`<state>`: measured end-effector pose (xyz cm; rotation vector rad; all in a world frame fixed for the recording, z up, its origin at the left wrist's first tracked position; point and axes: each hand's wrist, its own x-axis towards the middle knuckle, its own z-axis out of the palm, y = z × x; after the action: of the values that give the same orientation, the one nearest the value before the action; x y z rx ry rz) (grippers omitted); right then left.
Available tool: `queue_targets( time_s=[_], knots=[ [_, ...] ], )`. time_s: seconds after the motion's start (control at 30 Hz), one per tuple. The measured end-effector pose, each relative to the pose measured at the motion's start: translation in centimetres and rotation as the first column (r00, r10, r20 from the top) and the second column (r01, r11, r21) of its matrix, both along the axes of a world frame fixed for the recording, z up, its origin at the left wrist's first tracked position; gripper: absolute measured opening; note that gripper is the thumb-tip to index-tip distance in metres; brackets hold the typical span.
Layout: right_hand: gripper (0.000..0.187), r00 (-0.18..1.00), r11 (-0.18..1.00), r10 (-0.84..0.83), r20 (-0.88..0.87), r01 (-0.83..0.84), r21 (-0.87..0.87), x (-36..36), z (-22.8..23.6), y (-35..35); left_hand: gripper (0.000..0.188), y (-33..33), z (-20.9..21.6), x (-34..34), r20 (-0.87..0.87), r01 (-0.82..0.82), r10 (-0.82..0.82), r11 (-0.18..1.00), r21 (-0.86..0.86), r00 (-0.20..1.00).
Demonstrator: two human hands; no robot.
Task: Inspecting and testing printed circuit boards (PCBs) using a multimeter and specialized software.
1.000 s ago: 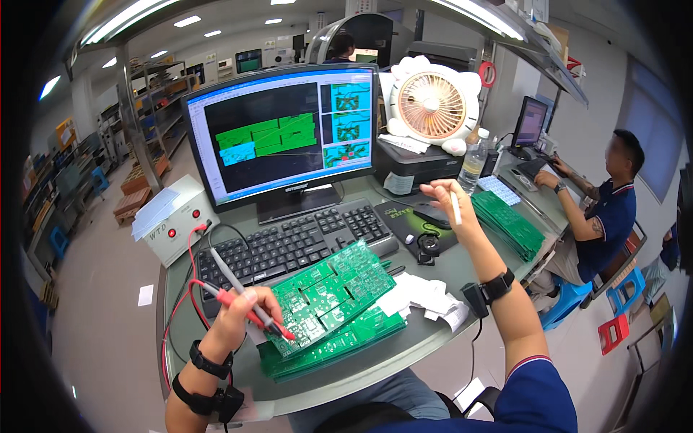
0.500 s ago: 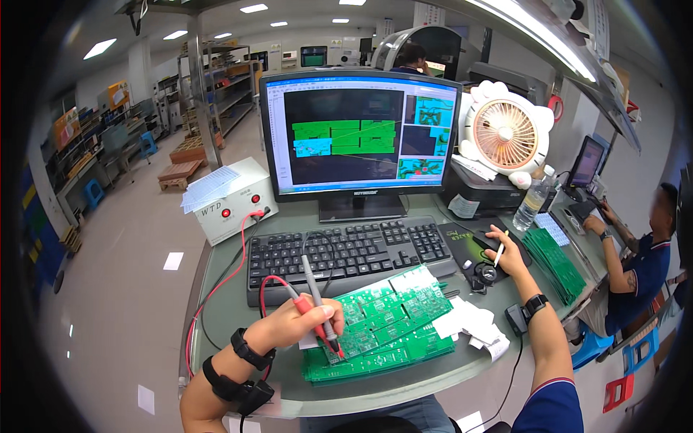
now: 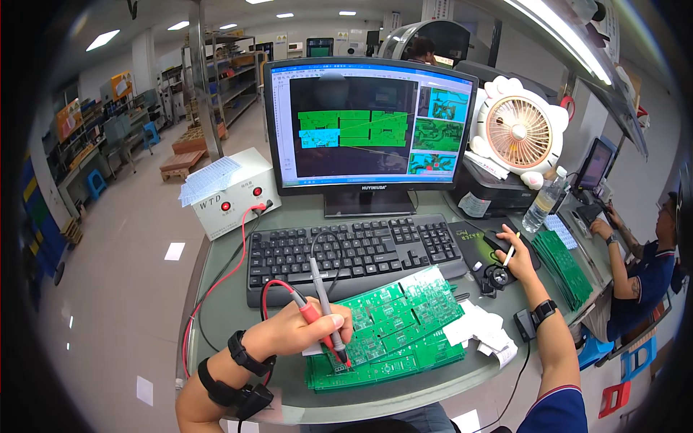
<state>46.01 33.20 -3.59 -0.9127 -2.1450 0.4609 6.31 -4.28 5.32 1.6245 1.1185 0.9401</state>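
Observation:
My left hand [image 3: 317, 326] is closed around two test probes, a red probe [image 3: 312, 313] and a grey probe [image 3: 318, 278]. Their tips meet the lower left part of a green circuit board [image 3: 390, 317], which lies on a stack of similar boards. My right hand [image 3: 521, 264] is to the right of the keyboard, over a dark mouse pad [image 3: 473, 242]. A slim white pen-like stick [image 3: 510, 254] is held between its fingers. Those fingertips reach toward a dark mouse [image 3: 495, 240], partly hidden; contact is hard to see.
A monitor [image 3: 372, 123] showing a board layout stands behind the black keyboard [image 3: 354, 252]. A white box [image 3: 234, 195] with red leads sits left. Crumpled white paper [image 3: 480, 328], a bottle [image 3: 541, 206], a fan [image 3: 518, 133] and more green boards [image 3: 563, 270] are rightward. Another person [image 3: 642, 267] sits farther right.
The view has shifted slightly, so the monitor and desk things sit a little differently in it. Both probes are still held on the board, and the right hand still holds the white stick.

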Motion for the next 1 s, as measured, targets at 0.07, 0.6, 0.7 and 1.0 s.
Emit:
queue_targets(
  time_s=[0.07,0.6,0.7,1.0],
  knots=[
    [0.045,1.0,1.0,-0.004,-0.005,0.004,0.003,0.0,0.0,-0.1,0.04,0.1,0.0,0.1,0.008,-0.001,0.001,1.0,-0.019,1.0],
    [0.05,1.0,0.999,0.0,0.028,0.001,-0.032,0.0,1.1,-0.6,0.036,-0.3,0.8,0.4,-0.04,-0.018,0.02,0.999,0.038,0.999],
    [0.05,0.992,0.999,-0.04,-0.121,0.039,-0.007,1.3,3.3,-0.9,0.035,-0.4,1.1,0.6,-0.053,-0.001,0.005,0.998,0.068,0.999],
    [0.035,0.723,0.653,0.633,-0.277,-0.691,-0.311,-14.2,15.3,-20.4,0.033,-1.3,1.4,0.5,-0.094,-0.051,0.056,0.997,0.054,0.994]
  ],
)
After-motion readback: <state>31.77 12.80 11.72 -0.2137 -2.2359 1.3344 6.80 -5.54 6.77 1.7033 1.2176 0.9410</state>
